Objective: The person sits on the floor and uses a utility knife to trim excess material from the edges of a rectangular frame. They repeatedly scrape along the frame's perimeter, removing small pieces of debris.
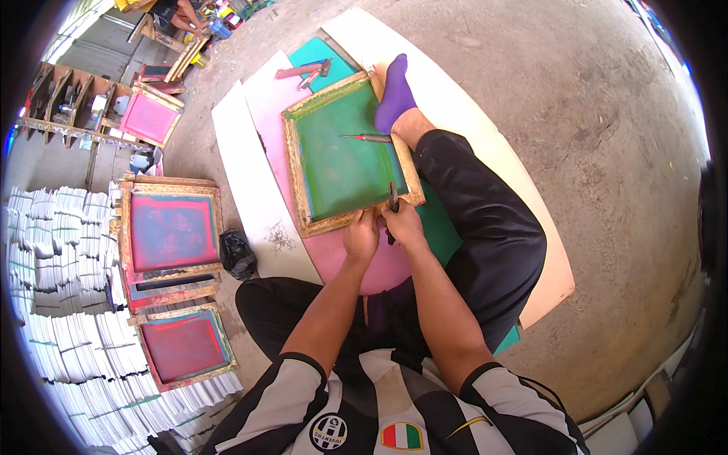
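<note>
A wooden screen-printing frame [326, 224] with green mesh lies in front of my crossed legs. Its near edge meets my left hand [361, 236], whose fingers are closed in a pinch; what they hold, if anything, is hidden. Beside it, my right hand [404, 225] is closed around a dark hand tool [393, 199] standing across the frame's near edge near the right corner. It looks like pliers, though its kind is not fully clear. A thin pointed tool with a dark and red handle [371, 138] rests across the frame's right side, by my foot in a purple sock [394, 95].
Beyond the frame lie a hammer [324, 68] and red-handled pliers [308, 80]. Coloured boards [235, 174] cover the floor beneath. At left stand more screen frames [171, 231], a black plastic bag [237, 255] and stacked white paper bundles [72, 341]. Another person [186, 15] sits far left.
</note>
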